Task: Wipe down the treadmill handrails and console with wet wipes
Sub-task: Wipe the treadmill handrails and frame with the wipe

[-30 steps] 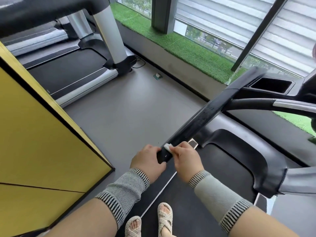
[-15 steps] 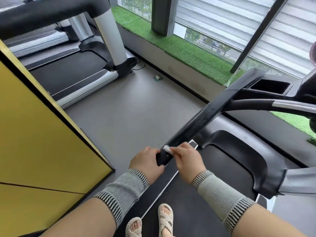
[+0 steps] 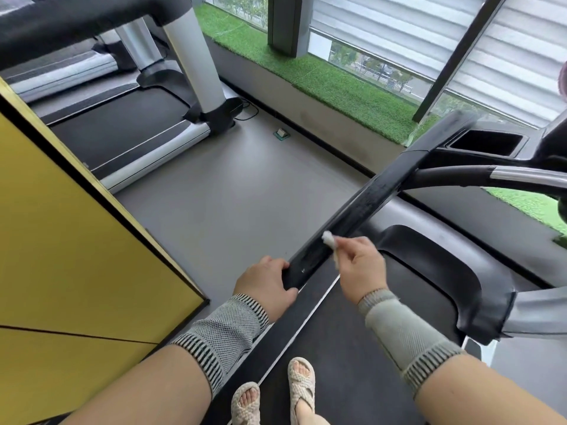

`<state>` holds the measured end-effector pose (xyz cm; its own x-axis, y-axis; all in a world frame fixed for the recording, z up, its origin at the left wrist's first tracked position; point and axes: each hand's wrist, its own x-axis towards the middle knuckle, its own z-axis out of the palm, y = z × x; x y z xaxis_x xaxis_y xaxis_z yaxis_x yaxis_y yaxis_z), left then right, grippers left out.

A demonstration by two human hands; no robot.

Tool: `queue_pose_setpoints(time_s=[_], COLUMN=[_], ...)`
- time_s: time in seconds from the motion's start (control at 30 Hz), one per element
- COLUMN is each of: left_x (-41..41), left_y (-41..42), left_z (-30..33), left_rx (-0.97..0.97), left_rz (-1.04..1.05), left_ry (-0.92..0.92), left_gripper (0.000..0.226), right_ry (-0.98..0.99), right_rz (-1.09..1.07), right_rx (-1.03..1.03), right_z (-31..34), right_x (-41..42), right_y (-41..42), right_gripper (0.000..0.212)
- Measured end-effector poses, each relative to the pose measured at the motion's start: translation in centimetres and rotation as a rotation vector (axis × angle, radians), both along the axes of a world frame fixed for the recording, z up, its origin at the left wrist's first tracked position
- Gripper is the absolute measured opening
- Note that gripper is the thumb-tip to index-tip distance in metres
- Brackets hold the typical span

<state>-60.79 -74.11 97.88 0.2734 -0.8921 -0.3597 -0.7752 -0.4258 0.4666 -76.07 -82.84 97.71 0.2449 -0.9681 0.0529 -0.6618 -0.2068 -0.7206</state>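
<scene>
Right hand (image 3: 362,268) pinching wet wipe (image 3: 329,239) moved up handrail (image 3: 368,204); left hand (image 3: 264,283) grips handrail end.

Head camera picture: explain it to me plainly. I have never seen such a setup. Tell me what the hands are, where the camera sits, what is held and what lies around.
No robot here: a person wears one wide-angle camera on the head, looking forward and down at their own arms. The long black treadmill handrail runs slantwise from the console towards them. The left hand grips the near end of that rail. The right hand pinches a small crumpled white wet wipe and presses it on the rail's top, a little farther up. Both wrists wear grey knitted striped sleeves. Below, feet in beige woven sandals stand on the black treadmill belt. To the left is a yellow panel wall, beyond it a second treadmill on the grey floor, and a strip of green artificial grass along the window.
</scene>
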Motion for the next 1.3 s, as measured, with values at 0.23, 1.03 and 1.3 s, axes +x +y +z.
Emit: queue_pose_setpoints(time_s=[0.23, 1.03, 1.3], left_x=[-0.1, 0.3, 0.7], left_y=[0.2, 2.5, 3.7], left_z=[0.0, 0.1, -0.2], left_rx=[-0.013, -0.018, 0.002], left_rz=[0.002, 0.034, 0.051], left_ry=[0.002, 0.01, 0.015], left_gripper=[0.054, 0.047, 0.052], right_ry=[0.089, 0.295, 0.655], right_rz=[-0.072, 0.286, 0.336], right_rx=[0.075, 0.085, 0.073], right_z=[-0.5, -0.1, 3.1], right_x=[0.3, 3.0, 4.9], right_y=[-1.7, 5.8, 0.6], right_gripper=[0.022, 0.026, 0.033])
